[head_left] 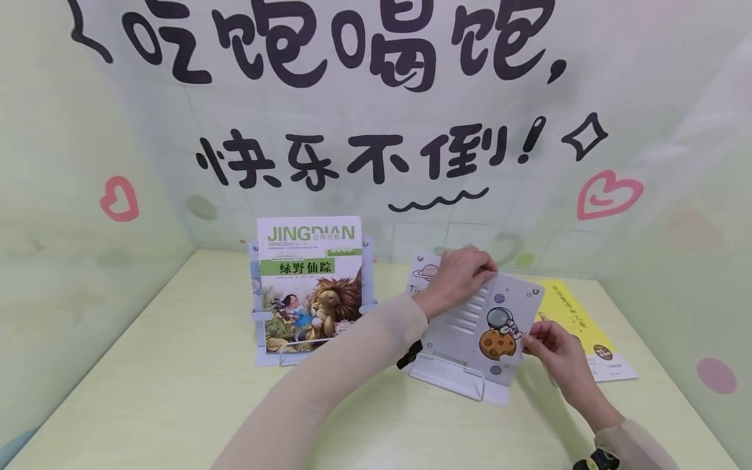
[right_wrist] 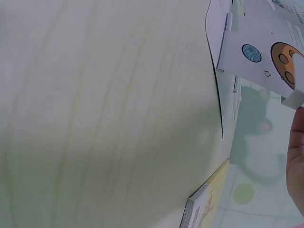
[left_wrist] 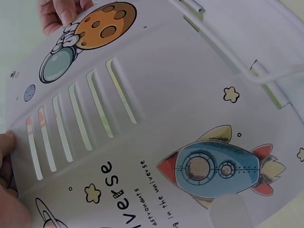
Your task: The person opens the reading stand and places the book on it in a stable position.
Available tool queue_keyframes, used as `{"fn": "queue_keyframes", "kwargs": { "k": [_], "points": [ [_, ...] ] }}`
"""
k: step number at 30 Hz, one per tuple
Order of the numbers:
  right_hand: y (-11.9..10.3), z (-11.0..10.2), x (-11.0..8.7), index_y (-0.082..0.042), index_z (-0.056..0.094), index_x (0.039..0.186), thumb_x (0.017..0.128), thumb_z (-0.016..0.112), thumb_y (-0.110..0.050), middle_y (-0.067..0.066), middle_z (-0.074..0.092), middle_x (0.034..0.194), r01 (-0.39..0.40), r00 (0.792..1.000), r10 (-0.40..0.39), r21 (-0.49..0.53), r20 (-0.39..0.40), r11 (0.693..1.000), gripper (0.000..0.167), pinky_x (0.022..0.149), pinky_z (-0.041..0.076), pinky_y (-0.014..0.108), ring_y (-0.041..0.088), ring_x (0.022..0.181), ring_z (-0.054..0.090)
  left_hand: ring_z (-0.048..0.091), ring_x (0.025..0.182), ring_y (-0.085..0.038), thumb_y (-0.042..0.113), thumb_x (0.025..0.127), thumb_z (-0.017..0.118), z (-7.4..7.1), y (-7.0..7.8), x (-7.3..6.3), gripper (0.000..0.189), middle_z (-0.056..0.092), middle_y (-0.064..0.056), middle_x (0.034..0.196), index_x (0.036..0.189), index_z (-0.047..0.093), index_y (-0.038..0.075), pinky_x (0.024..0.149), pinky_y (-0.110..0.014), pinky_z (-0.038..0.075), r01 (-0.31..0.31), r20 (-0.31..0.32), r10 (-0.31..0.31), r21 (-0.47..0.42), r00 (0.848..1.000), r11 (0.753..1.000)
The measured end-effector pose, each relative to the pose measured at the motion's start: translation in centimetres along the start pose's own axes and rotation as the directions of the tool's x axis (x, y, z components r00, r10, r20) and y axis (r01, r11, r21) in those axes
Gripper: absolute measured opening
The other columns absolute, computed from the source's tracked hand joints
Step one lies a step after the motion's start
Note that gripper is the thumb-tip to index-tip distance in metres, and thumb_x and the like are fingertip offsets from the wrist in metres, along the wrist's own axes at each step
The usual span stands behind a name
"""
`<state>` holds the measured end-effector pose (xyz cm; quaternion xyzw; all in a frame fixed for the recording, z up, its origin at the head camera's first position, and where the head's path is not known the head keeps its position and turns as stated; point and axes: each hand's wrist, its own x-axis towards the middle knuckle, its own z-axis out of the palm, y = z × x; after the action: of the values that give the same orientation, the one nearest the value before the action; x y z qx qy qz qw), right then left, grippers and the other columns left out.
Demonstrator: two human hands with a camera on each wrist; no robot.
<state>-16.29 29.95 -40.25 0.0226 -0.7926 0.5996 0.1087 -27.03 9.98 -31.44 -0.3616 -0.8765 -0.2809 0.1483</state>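
Observation:
A white metal book stand (head_left: 470, 352) with an astronaut and planet print stands slightly turned on the table, its wire page holder (head_left: 446, 378) at the front. My left hand (head_left: 461, 279) grips the stand's top edge, fingers bent over it. At the right edge, beside the printed astronaut, my right hand (head_left: 561, 358) pinches the panel near a small side clip (right_wrist: 295, 92). The left wrist view shows the stand's slots and a printed rocket (left_wrist: 213, 168) close up. Nothing rests on this stand's panel. Part of its left side is hidden behind my left forearm.
To the left, a second stand (head_left: 261, 358) holds an upright book (head_left: 311, 287) with a lion on its cover. A yellow and white book (head_left: 578, 320) lies on the table (head_left: 164, 391) behind my right hand. Printed walls close in the back and both sides.

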Motion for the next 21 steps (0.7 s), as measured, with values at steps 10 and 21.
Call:
{"fn": "queue_keyframes", "kwargs": {
  "k": [10,21],
  "points": [
    [1.2,-2.2,0.5,-0.009,0.061,0.097,0.093,0.059,-0.013,-0.007,0.065,0.086,-0.06,0.997,0.068,0.194,-0.036,0.979,0.006,0.072,0.054,0.02,0.003,0.079,0.064,0.054,0.086,-0.003,0.022,0.089,0.063,-0.1,-0.8,-0.3,0.012,0.068,0.008,0.094,0.099,0.069,0.018,0.079,-0.015,0.033,-0.096,0.005,0.096,-0.068,0.995,0.993],
    [1.8,-2.0,3.0,0.011,0.05,0.116,0.097,0.052,-0.02,-0.017,0.059,0.081,-0.227,0.973,0.22,-0.119,-0.071,0.967,0.037,0.073,0.054,0.019,-0.003,0.075,0.061,0.055,0.083,-0.008,0.011,0.088,0.064,-0.7,-1.9,-1.0,0.007,0.069,0.002,0.089,0.093,0.069,0.01,0.077,-0.011,0.037,-0.386,-0.07,0.379,-0.16,0.923,0.909]
  ]
}}
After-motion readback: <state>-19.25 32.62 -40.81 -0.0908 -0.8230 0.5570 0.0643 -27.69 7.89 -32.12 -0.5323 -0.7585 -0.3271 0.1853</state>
